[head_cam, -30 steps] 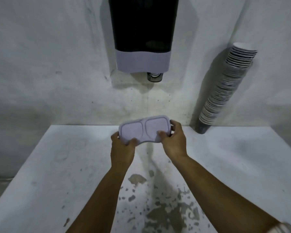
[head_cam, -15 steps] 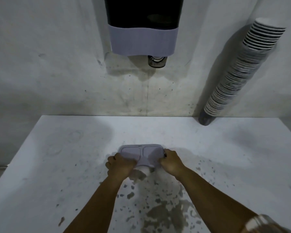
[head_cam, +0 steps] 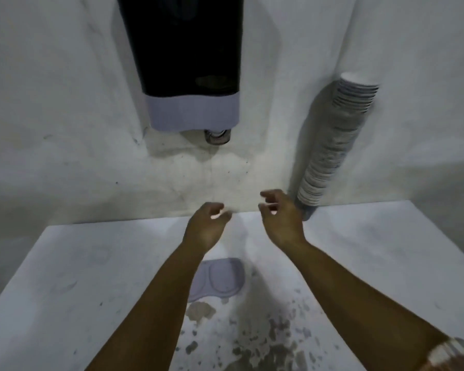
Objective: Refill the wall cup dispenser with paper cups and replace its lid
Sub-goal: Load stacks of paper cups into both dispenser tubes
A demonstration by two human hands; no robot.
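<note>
There is a single view, from a wide-angle camera on the person's head, looking forward and down from close range. The wall (head_cam: 65, 103) fills the upper half of the frame, with the dispenser (head_cam: 188, 76) at top centre, cut off by the top edge. The counter (head_cam: 65, 277) spreads across the lower half. Both forearms enter from the bottom edge, and the hands (head_cam: 205, 227) sit near frame centre.

You have a white table (head_cam: 73, 277) set against the wall, its near middle blotched with grey chipped patches. The lilac lid (head_cam: 220, 279) lies flat on it. At its back edge stands a leaning cup stack (head_cam: 332, 153).
</note>
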